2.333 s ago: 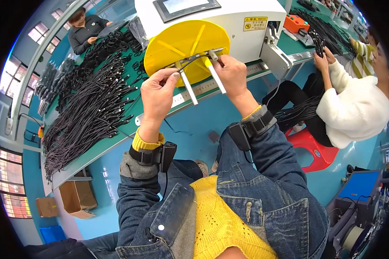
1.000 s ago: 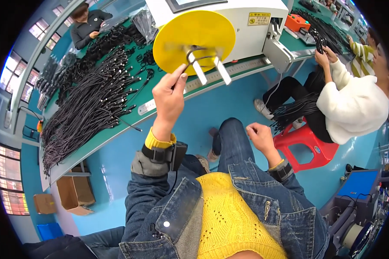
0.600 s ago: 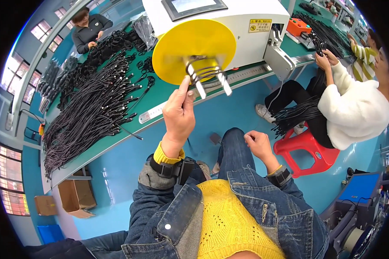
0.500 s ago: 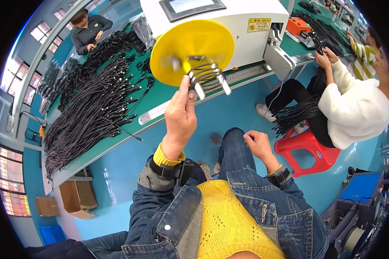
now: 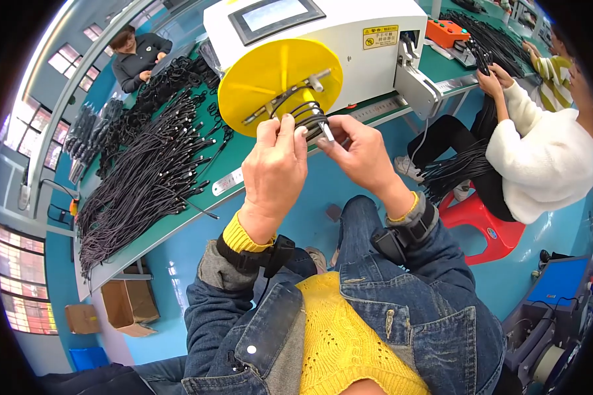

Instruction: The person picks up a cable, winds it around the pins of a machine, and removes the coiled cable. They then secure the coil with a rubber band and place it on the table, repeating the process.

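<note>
A black cable (image 5: pixel 308 114) is wound in a small coil around the pegs that stick out from a round yellow disc (image 5: pixel 244 85) on a white machine (image 5: pixel 352 56). At the coil's left side, my left hand (image 5: pixel 275 168) is closed with its fingertips pinched on the cable. My right hand (image 5: pixel 364 155) grips the coil's right side between thumb and fingers, beside a pale peg end. What lies right under the fingertips is partly hidden. A dark strap is on each wrist.
Many black cables (image 5: pixel 148 174) lie across the green table (image 5: pixel 207 214) at left. A metal ruler (image 5: pixel 228 182) lies along its edge. A person in white (image 5: pixel 540 155) sits at right near a red stool (image 5: pixel 484 227); another person (image 5: pixel 137 58) works at far left.
My right hand has risen from near my knee to the coil. The disc, blurred with turning before, now looks still, and my left hand has both fingers and thumb at the cable.
</note>
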Tool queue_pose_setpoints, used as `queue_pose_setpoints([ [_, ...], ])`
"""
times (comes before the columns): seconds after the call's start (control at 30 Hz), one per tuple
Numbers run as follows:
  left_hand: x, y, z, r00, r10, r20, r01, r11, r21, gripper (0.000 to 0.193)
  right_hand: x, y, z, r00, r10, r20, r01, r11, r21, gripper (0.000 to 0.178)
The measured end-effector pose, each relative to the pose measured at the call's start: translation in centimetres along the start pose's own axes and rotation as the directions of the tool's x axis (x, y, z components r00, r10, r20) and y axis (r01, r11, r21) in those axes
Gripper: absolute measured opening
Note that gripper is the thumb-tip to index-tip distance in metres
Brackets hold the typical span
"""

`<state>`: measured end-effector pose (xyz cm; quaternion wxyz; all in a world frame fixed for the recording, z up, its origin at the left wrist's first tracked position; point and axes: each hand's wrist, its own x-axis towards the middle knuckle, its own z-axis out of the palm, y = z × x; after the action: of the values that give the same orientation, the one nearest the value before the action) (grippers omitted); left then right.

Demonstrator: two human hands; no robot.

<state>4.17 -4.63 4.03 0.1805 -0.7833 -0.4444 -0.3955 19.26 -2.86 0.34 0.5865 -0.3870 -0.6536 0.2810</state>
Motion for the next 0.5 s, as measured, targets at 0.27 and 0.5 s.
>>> queue_pose_setpoints([
  [0.27,0.1,0.1,0.2,0.989,-0.095,0.112,0.069,0.973,0.219,0.04,1.6,1.0,-0.3,0.988,0.114,0.102,-0.101,0.986,-0.132,0.042],
  [0.5,0.1,-1.0,0.3,0.952,-0.128,0.279,0.176,0.973,-0.151,0.046,3.6,3.1,-0.8,0.96,-0.035,0.278,0.001,0.992,0.123,0.086],
])
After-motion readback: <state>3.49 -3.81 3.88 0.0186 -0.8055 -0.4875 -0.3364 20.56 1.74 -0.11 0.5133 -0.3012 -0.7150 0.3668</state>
